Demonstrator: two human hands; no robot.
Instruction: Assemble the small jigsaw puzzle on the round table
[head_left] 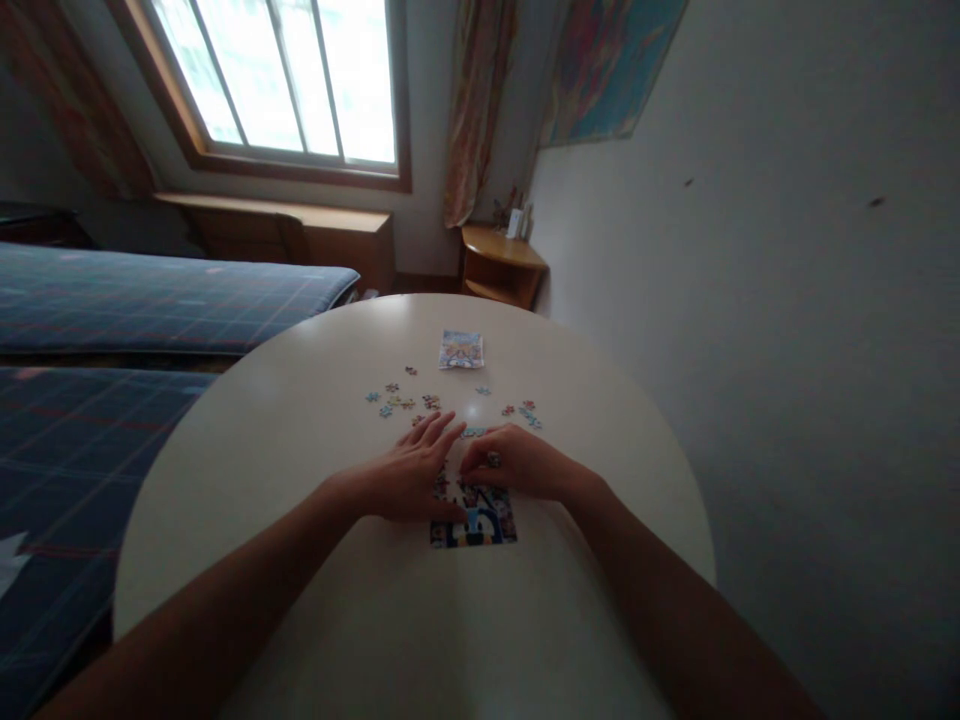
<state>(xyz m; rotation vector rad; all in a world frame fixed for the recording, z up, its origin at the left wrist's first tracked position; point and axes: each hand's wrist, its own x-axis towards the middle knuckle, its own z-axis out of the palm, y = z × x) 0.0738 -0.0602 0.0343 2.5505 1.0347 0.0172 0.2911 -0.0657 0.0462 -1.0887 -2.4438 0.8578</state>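
A partly joined jigsaw puzzle (pixel 491 530) with a dark blue cartoon figure lies on the round white table (pixel 360 590). My left hand (pixel 409 480) rests over its left side, fingers spread and the thumb on the joined pieces. At the upper right of the puzzle, my right hand (pixel 525 462) is closed in a pinch. A small patterned puzzle piece (pixel 493 460) shows between its fingers. Both hands cover parts of the puzzle. Just beyond the fingertips lies a light blue-green puzzle piece (pixel 474 433), partly hidden.
Several loose puzzle pieces (pixel 408 404) are scattered beyond my left hand. Another group of pieces (pixel 530 414) lies beyond my right hand. Farther back is a small printed picture packet (pixel 460 350). A plaid-covered bed (pixel 97 440) stands left of the table, a wall (pixel 810 380) right.
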